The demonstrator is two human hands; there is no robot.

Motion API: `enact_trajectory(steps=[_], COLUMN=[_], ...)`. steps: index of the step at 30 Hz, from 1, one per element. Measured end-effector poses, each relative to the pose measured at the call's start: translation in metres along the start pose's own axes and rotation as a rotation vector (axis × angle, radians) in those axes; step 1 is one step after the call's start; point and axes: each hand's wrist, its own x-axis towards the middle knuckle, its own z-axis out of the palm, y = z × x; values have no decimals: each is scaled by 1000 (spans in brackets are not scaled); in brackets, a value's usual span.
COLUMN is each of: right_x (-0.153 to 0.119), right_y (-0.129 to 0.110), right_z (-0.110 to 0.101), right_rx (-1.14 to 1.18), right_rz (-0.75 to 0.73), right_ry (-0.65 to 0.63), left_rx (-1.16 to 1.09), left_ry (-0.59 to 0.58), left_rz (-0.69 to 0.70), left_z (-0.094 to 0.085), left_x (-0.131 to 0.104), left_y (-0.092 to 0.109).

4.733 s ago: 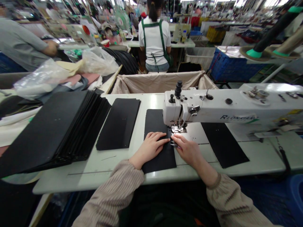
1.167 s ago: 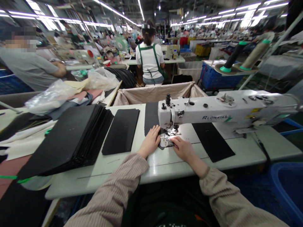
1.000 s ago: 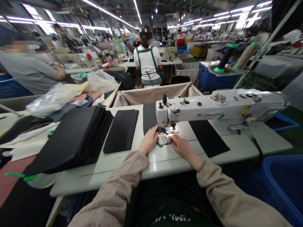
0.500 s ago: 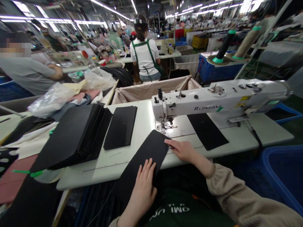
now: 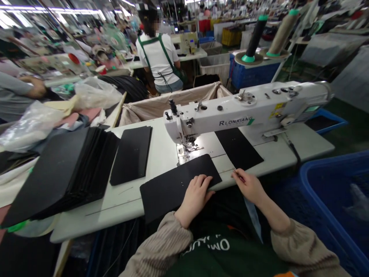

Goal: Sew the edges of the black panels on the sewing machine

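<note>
A black fabric panel [image 5: 170,184] with rounded corners lies at the table's front edge, just before the needle area of the white sewing machine [image 5: 207,115]. My left hand [image 5: 196,196] grips its near edge, fingers on top and thumb at the rim. To the right, my right hand [image 5: 249,186] is closed around a small thin tool with a reddish part [image 5: 241,177], mostly hidden by the fingers. Beyond that hand, another black panel [image 5: 239,148] lies under the machine's arm. A few black panels [image 5: 131,154] rest left of the needle.
A thick stack of black panels [image 5: 52,165] covers the table's left end. Blue bins [image 5: 311,173] stand at the right. Behind the machine are a cloth-lined bin [image 5: 135,111] and thread cones [image 5: 255,40]. A co-worker [image 5: 158,57] stands farther back.
The black panel has turned from slanting toward me to lying more across the table front. My left hand has moved right along its edge; my right hand has come off the panel with the tool.
</note>
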Motion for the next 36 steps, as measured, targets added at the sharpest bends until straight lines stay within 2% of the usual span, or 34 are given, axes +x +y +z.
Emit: enact_trajectory(steps=[4,8,16,23,26,28,32,34,36], right_x=[-21,-29,-19,-10,-7,-4,1,3,6], right_y=[-2,-6,-16,-22,-20,-16,-5,-3,-4], right_z=[10,18,29,31,29,25,13,10,12], right_rx=[-109,-158,-287,-396,-420,-375,-201,-144,-128], right_rz=[53,-3,-86,-57,-41,-23,6,-39,-134], right_ry=[-50,-82,-126,-138,-140,-119,-44,-37,-69], left_rx=[-24,-77,-132,-186,-251,-325,-314,-200,-45], left_ry=[27,40,17,12,22,2,-174,-189,-149], left_rz=[-1,-18,-65,-70,-59,5,221,190,76], left_z=[15,15,9,10,4,-5,-29,-40,-49], left_x=[16,19,19,18,17,11,-20,-44,-70], left_y=[12,13,15,16,15,10,-16,-34,-55])
